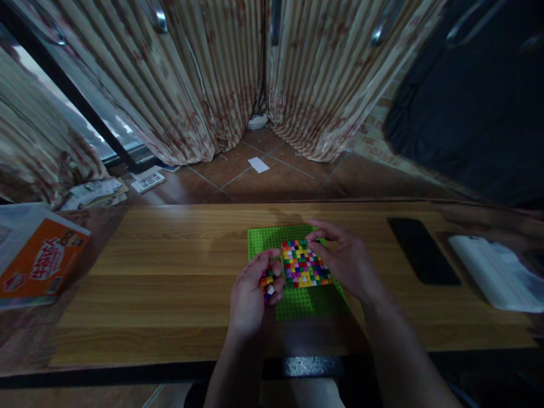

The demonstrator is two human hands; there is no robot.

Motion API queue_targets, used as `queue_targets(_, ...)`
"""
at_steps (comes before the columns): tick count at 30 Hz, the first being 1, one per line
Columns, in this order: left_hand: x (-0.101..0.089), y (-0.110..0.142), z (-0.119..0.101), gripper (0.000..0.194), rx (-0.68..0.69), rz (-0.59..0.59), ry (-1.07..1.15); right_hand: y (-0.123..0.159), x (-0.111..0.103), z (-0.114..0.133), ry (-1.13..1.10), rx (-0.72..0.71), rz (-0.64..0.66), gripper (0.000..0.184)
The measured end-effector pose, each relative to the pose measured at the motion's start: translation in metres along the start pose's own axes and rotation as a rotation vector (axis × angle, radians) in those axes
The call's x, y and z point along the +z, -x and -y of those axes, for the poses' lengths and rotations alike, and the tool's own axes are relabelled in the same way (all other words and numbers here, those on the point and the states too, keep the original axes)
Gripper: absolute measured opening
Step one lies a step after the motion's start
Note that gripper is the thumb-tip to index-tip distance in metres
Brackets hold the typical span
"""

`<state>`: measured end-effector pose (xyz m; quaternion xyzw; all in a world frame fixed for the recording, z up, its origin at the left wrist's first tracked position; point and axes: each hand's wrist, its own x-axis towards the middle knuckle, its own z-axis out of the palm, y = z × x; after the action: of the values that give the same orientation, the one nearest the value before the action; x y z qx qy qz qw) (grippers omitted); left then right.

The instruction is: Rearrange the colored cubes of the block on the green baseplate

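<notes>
Forearms [399, 334] are crossing the bottom of the frame, nearest the cam. At ctr, our L hand [250, 290] is curling part-closed around loose bricks [267, 281] in mixed colors. Just right of ctr, our R hand [345, 258] is hovering at the upper part of the brick patch [301, 267], thumb & fingertips nearly meeting; we're not managing to tell if they're pinching a brick.

Progress-wise, we're seeing that multicolor patch sitting densely packed on the green baseplate [314, 306], lower ctr. Bare studs [266, 241] are showing above & below it, so we're judging the work part-done, w/ the L-hand bricks sitting unplaced.

Wood-grain table [170, 283] is filling the lower half. Dark slab [424, 250], poss. a phone, is lying at right; orange-labeled box [46, 255] is standing far left. Striped curtains [204, 85] are hanging up top; white paper [258, 165] is lying on floor tiles [297, 156], upper ctr.
</notes>
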<state>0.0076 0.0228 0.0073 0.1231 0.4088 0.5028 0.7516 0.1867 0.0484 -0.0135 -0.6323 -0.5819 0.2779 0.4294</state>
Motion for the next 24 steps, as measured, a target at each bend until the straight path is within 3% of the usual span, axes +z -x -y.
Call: queue_targets(24,0.002,-0.001,0.002,0.018,-0.014,-0.010,-0.002,-0.012,-0.008,-0.003,-0.142,0.050,0.169,0.037)
